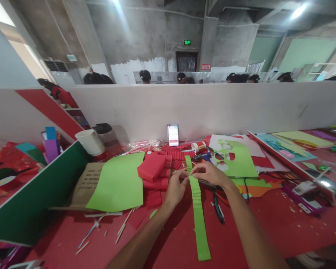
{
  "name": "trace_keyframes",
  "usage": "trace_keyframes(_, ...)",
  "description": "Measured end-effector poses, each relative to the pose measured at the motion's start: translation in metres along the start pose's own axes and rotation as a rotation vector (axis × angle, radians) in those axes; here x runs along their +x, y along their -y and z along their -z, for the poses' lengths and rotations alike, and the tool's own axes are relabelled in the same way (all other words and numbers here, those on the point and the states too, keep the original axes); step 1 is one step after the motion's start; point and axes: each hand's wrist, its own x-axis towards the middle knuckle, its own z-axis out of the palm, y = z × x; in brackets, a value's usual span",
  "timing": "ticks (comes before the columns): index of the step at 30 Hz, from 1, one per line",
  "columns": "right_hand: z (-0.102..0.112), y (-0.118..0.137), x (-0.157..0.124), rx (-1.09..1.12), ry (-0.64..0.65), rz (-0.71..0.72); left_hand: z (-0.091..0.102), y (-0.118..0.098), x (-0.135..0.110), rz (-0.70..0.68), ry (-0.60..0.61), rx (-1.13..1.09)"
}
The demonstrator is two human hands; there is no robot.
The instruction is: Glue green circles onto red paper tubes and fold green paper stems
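A long strip of light green crepe paper (pixel 199 220) lies down the middle of the red table, its far part creased into small folds. My left hand (pixel 177 185) pinches the strip's left edge near the folds. Opposite it, my right hand (pixel 208 173) pinches the right edge with thumb and forefinger. Left of my left hand is a red paper-wrapped block (pixel 152 168) with red rolls beside it. A dark-handled pair of pliers (pixel 218 209) lies right of the strip.
A green paper sheet (pixel 120 183) lies on cardboard at left, near thin sticks (pixel 124 226). A green sheet with cut-out holes (pixel 238 158) is at right. A phone (pixel 173 135) leans on the partition (pixel 145 108). A white bottle (pixel 198 147) lies behind my hands.
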Motion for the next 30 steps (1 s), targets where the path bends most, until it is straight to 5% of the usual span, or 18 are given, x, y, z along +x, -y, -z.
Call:
trace_keyframes(10, -0.003, 0.0, 0.002, -0.008, -0.103, 0.025, 0.001, -0.012, -0.002, 0.011, -0.136, -0.177)
trace_keyframes(30, -0.004, -0.009, 0.006, 0.043, -0.166, 0.038, 0.001, -0.015, -0.003, 0.038, -0.091, -0.337)
